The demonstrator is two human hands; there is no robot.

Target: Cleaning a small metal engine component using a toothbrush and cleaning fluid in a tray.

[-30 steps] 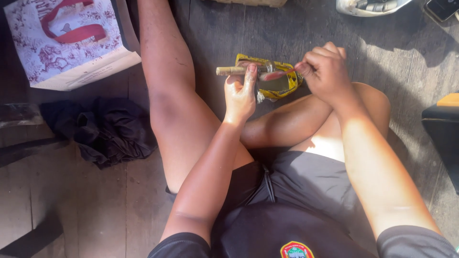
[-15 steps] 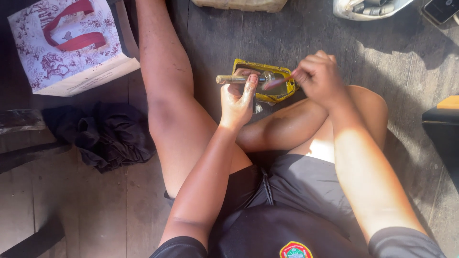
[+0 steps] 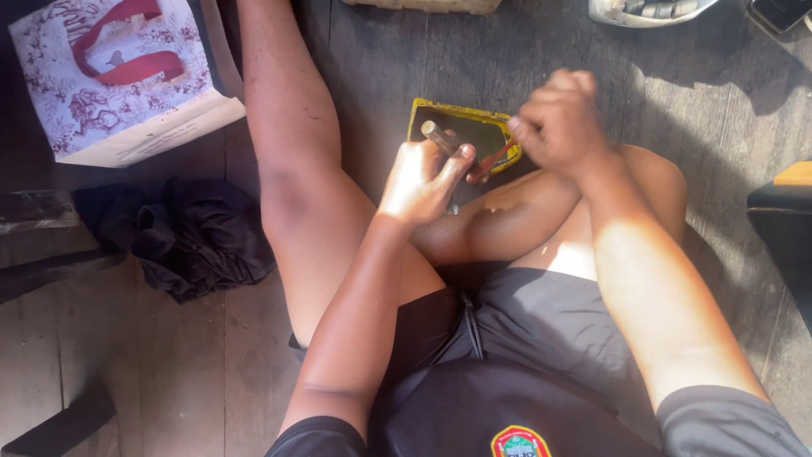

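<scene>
Left hand [image 3: 420, 179] — grip clenched round a short, dull brown cylindrical stick [image 3: 440, 138], held above the folded leg. Right hand [image 3: 560, 123], fisted, pinches a thin reddish strip [image 3: 493, 158] just right of it. Beneath both lies a flat dark slab with a worn yellow rim [image 3: 461, 114] on the weathered plank floor [image 3: 169, 372]. Crumpled black cloth [image 3: 182, 233] sits left.
</scene>
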